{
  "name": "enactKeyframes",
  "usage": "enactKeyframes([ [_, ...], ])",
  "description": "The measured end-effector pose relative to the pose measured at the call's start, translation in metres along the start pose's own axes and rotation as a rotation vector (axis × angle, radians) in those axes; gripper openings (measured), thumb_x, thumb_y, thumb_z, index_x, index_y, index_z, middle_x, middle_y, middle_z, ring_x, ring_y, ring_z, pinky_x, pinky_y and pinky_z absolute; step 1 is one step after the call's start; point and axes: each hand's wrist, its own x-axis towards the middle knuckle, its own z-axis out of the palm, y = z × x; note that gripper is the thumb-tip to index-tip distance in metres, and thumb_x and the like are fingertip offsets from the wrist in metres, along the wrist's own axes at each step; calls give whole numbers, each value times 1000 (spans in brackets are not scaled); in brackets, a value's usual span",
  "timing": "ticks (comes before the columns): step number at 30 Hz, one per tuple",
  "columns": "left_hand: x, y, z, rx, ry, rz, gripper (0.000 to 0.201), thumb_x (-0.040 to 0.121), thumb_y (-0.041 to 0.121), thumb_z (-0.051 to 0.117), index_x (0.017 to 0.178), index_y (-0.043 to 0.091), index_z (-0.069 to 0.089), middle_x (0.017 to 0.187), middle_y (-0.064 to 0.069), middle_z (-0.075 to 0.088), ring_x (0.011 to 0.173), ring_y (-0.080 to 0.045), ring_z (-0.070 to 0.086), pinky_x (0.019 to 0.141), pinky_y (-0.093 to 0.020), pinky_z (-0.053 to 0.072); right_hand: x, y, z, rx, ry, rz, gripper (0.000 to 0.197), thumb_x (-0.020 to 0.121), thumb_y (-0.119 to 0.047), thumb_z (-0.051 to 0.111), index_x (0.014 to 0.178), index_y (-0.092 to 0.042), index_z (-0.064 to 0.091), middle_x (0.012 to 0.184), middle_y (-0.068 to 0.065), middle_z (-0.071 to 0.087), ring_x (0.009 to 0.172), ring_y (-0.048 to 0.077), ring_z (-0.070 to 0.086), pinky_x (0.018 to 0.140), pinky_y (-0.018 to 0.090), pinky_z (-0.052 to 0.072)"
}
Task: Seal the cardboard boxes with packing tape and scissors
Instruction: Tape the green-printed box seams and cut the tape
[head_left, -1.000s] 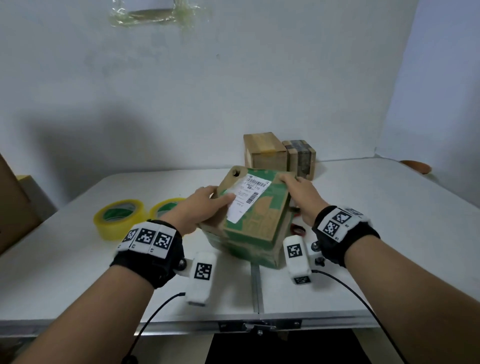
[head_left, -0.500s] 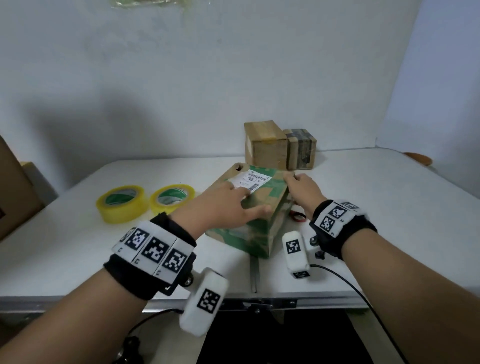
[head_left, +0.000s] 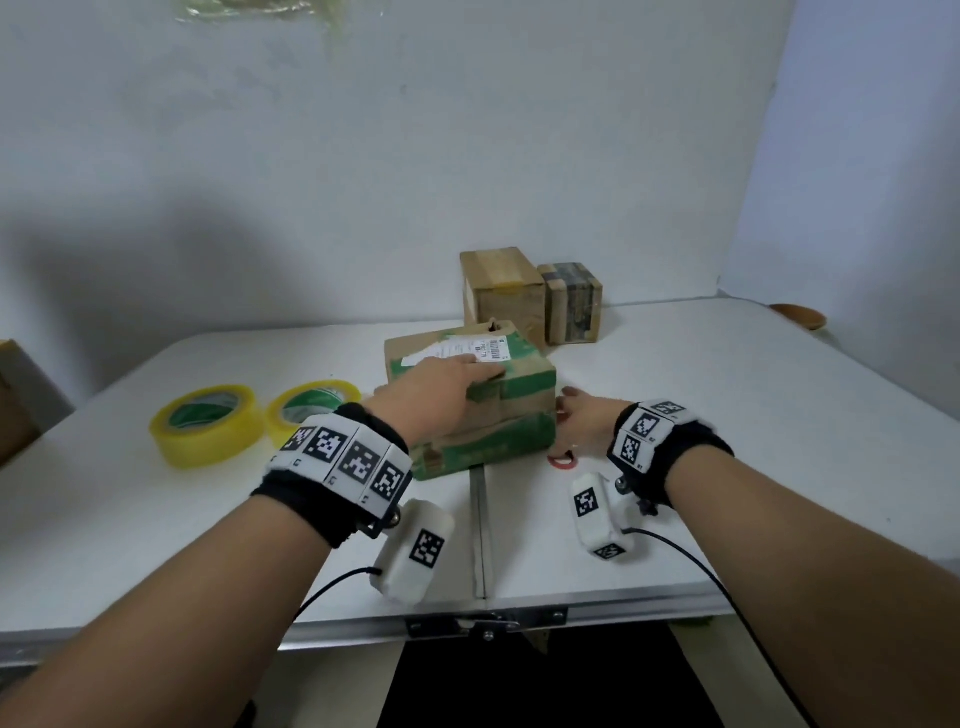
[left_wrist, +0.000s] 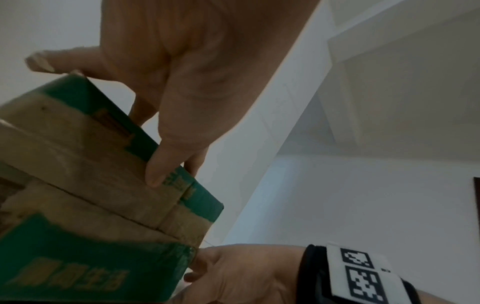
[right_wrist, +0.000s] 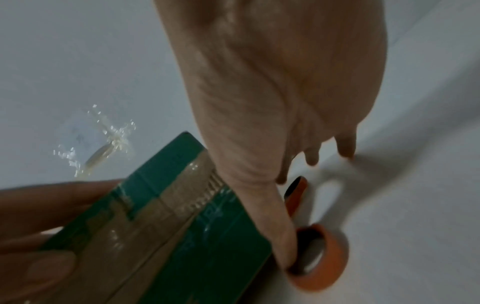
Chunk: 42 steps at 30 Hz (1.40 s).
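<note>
Count: 2 hands, 3 cardboard boxes, 2 tape rolls, 1 pair of scissors, all on a white folding table (head_left: 675, 519).

Nearest: right hand (head_left: 584, 423) low at the right side of the green-printed box (head_left: 483, 415). Fingers point down toward the tabletop, thumb against the box's right face, its tip at the orange scissor handle loop (right_wrist: 322, 259). The right wrist view does not make clear whether the thumb is through the loop or only touching it, so the grasp on the scissors cannot be told. Scissors (head_left: 562, 461) lie flat just right of the box, mostly hidden; blade direction not readable.

Left hand (head_left: 441, 389) lies palm-down on top of the green-printed box, fingers straight across the closed flaps, thumb pressing the near face just under the top edge. Pressing, not gripping.

The box sits mid-table across the table's centre seam, flat, long axis roughly left-right, white shipping label (head_left: 457, 351) on the far part of the top.

Left of it: two yellow packing tape rolls (head_left: 208, 423) (head_left: 306, 410) lying flat, side by side, touching.

Far, near the wall: two smaller brown boxes, the larger (head_left: 501, 293) left, the smaller dark-banded one (head_left: 571, 304) right, touching each other.
</note>
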Motion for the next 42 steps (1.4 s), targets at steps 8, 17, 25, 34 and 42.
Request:
enactKeyframes([
  [8,5,-8,-15,111,-6,-163,75,90,-6,30,140,50,38,151,11,35,133,-26,37,101,-73,25,11,3,-14,-412,68,60,41,80,-32,72,116,-14,67,113,7,69,103,25,66,88,31,55],
  [17,40,32,-18,-8,90,-130,66,94,64,30,136,16,46,134,-9,53,120,-30,52,100,-52,42,20,42,-30,-457,151,272,30,78,-41,68,75,-18,49,79,4,60,86,27,69,82,37,57],
  [25,60,42,-14,98,-1,-217,90,71,80,23,127,17,55,126,-9,59,113,-30,56,99,-47,44,8,51,-36,-199,221,318,37,93,-41,58,74,-9,55,70,3,54,80,24,58,70,26,44],
  [34,13,22,-36,116,-226,81,42,92,49,51,126,25,53,122,0,59,104,-17,55,83,-27,42,18,12,-54,745,434,-7,28,99,-25,49,105,-3,66,105,14,66,100,30,60,93,39,50],
  [42,-4,-12,-36,1,-228,112,65,95,13,51,147,44,30,146,3,42,115,-16,46,89,-25,39,2,-13,-41,605,391,-335,31,103,-26,43,122,-20,67,120,-5,62,107,14,58,91,31,51],
])
